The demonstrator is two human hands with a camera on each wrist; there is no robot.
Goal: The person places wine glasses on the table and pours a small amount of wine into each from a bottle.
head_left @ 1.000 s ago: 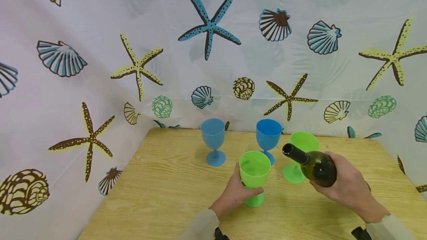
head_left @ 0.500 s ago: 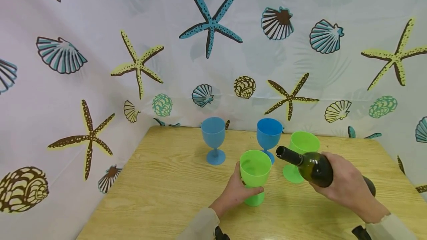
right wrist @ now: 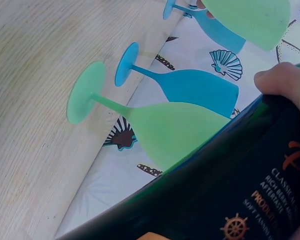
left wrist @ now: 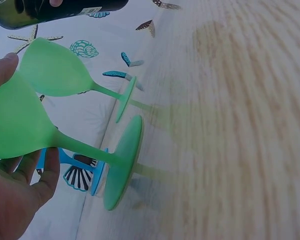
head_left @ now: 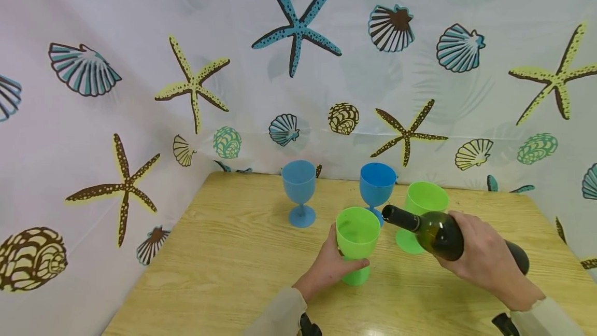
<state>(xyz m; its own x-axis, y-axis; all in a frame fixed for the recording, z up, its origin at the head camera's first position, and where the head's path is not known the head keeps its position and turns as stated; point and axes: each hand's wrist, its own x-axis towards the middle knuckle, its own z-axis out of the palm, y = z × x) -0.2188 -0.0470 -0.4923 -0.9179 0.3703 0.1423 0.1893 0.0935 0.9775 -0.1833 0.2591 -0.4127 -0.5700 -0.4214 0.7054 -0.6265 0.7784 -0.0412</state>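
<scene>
Curled round the bowl of a green goblet (head_left: 356,240) is my left hand (head_left: 326,266), thumb on the near side. In the left wrist view the foot of this goblet (left wrist: 122,162) appears to rest on the table. My right hand (head_left: 485,258) grips a dark green wine bottle (head_left: 440,235) by its body. The bottle lies tilted in the air, its mouth pointing left, just right of the held goblet's rim. No liquid is seen flowing. White and orange print shows on the bottle (right wrist: 240,190) in the right wrist view.
A second green goblet (head_left: 426,198) stands behind the bottle, partly covered by it. Two blue goblets, a paler one (head_left: 299,183) and a deeper one (head_left: 377,183), stand at the back of the wooden table (head_left: 210,263). A shell-and-starfish patterned curtain (head_left: 233,30) hangs behind.
The bottle has moved left and tipped nearer to level, bringing its mouth close to the held goblet's rim. My left hand and its goblet stay nearly in place. The head view has shifted slightly.
</scene>
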